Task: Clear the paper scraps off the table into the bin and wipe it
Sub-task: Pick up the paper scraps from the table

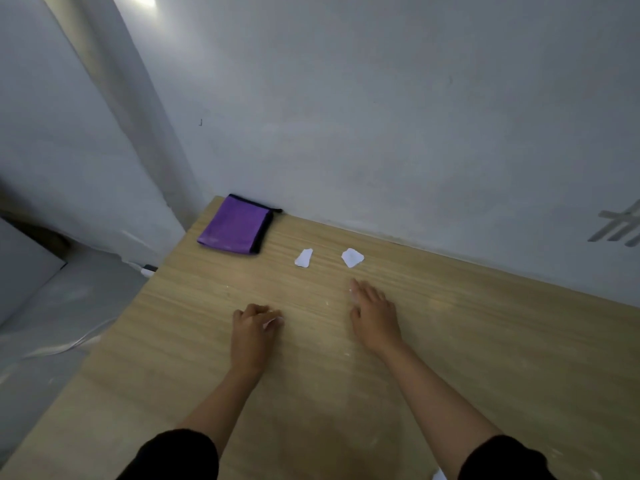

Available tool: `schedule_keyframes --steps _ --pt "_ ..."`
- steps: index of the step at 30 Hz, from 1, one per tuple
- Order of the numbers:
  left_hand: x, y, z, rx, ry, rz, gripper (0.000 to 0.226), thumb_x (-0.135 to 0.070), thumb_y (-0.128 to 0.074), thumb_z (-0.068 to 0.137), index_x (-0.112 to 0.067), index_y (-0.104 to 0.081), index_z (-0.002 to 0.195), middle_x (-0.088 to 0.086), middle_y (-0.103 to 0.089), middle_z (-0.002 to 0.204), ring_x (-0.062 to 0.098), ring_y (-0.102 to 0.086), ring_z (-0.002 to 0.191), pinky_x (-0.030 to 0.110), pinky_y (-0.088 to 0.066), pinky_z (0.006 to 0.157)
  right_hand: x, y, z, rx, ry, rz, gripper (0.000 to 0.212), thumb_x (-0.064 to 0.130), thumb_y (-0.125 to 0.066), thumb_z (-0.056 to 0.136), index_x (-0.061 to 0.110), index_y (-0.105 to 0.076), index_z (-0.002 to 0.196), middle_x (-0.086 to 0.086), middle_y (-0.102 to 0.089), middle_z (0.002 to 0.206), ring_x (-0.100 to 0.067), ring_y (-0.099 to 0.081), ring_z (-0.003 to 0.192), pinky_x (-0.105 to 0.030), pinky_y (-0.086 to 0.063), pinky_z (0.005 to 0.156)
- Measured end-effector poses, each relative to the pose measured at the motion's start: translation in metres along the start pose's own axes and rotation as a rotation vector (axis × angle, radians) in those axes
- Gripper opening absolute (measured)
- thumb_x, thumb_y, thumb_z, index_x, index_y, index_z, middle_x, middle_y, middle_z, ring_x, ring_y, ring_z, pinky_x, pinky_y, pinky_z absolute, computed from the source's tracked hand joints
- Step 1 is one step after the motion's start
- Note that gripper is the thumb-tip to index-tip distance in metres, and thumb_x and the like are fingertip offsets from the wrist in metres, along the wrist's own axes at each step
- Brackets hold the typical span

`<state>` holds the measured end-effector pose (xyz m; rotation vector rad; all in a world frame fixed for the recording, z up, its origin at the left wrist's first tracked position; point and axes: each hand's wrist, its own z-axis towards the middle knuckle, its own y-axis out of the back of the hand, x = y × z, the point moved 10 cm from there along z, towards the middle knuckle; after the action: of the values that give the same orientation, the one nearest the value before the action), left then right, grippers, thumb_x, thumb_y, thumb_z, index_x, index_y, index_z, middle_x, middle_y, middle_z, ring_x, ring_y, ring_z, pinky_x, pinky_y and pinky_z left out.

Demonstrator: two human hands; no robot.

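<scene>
Two white paper scraps lie on the wooden table (pixel 450 341) near the wall: one scrap (pixel 304 258) on the left, the other scrap (pixel 352 257) on the right. My left hand (pixel 254 329) rests on the table with its fingers curled around a small white scrap (pixel 273 321) that peeks out by the thumb. My right hand (pixel 374 315) lies flat with fingers stretched toward the right scrap, a short way below it and not touching it. A folded purple cloth (pixel 235 225) with a black edge sits in the table's far left corner. No bin is in view.
A grey wall runs along the table's far edge. The table's left edge drops to a grey floor (pixel 52 323) with a pale cable on it. Something white (pixel 439 475) shows at the bottom frame edge by my right sleeve.
</scene>
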<state>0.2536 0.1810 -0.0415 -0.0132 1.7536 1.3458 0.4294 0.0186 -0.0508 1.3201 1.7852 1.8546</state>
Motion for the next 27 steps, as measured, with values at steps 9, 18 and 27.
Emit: schedule_keyframes --steps 9,18,27 --pt "-0.014 -0.013 0.044 0.075 -0.12 0.025 0.012 -0.001 -0.056 0.086 0.004 -0.063 0.095 0.02 -0.059 0.096 0.033 -0.057 0.087 0.032 -0.041 0.077 0.007 0.014 0.038 -0.21 -0.057 0.17 0.017 0.006 -0.044 0.092 0.0 -0.059 0.098 -0.015 -0.053 0.106 -0.028 -0.042 0.106 -0.033 -0.041 0.086" --pt "-0.066 -0.039 0.104 0.205 -0.19 -0.125 0.011 0.001 -0.053 0.089 0.004 -0.058 0.098 0.021 -0.042 0.139 0.029 -0.042 0.129 0.016 -0.029 0.095 0.016 0.01 0.093 -0.083 0.02 0.142 0.014 0.008 -0.043 0.092 0.003 -0.052 0.101 -0.013 -0.038 0.142 -0.029 -0.023 0.137 -0.039 -0.027 0.108" --pt "-0.073 -0.062 0.119 0.268 -0.168 -0.129 0.01 -0.001 -0.053 0.089 0.004 -0.06 0.085 0.018 -0.061 0.105 0.028 -0.058 0.103 0.03 -0.047 0.088 0.019 0.011 0.097 -0.195 0.014 -0.075 0.017 0.01 -0.05 0.09 0.004 -0.057 0.103 -0.013 -0.054 0.113 -0.031 -0.043 0.107 -0.035 -0.034 0.092"
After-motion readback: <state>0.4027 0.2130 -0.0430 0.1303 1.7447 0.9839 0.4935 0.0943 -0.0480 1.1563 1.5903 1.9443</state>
